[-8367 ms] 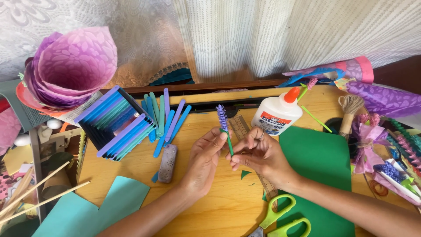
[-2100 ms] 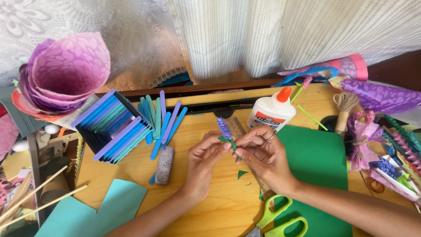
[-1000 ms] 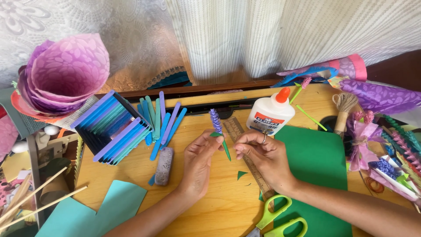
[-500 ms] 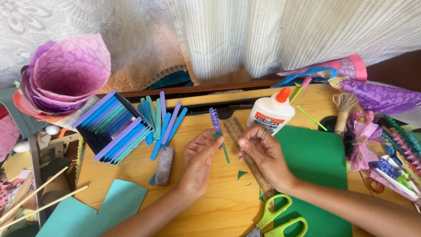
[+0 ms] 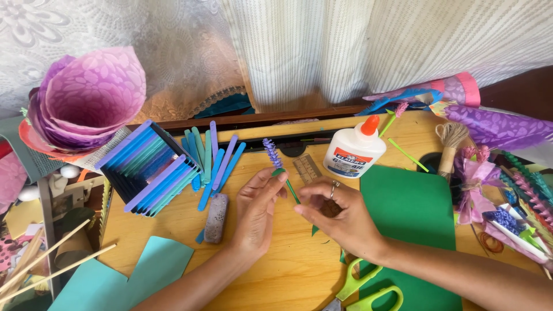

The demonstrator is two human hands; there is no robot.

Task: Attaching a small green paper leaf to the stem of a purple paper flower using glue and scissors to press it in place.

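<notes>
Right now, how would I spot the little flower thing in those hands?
Start at the white glue bottle with the orange cap on the wooden table. Just left of it, the left hand pinches a paper lavender sprig. Unlike the flat blue craft sticks nearby, it has a spiky purple head on a thin green stem.

There is one glue bottle [image 5: 352, 152] at 1 o'clock and one pair of green scissors [image 5: 368, 288] at 5 o'clock. One purple paper flower [image 5: 275, 161] sits mid-tabletop, one green sheet [image 5: 409, 213] at 3 o'clock.
</notes>
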